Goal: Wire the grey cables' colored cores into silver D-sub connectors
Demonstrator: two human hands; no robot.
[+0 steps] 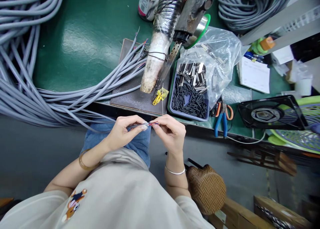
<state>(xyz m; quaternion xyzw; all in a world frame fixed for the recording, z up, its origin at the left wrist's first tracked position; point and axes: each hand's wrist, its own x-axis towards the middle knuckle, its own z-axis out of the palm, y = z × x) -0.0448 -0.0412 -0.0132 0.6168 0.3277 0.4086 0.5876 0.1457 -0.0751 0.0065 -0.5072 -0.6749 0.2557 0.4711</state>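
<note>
My left hand (123,130) pinches the stripped end of a grey cable (138,126) just below the bench edge. My right hand (171,132) pinches the thin coloured wires (153,124) sticking out of that cable end. The two hands nearly touch, above my lap. More grey cables (75,95) fan across the green bench (82,38) from the left toward a dark board (130,98), their stripped ends lying near a wrapped soldering tool (160,48) mounted over the board.
A blue tray (190,98) of small black sleeves and metal connectors sits under a plastic bag (215,55). Pliers (222,117), a small fan (271,112), a paper pad (253,73) and coiled cable (250,5) lie right. A woven stool (206,187) stands below.
</note>
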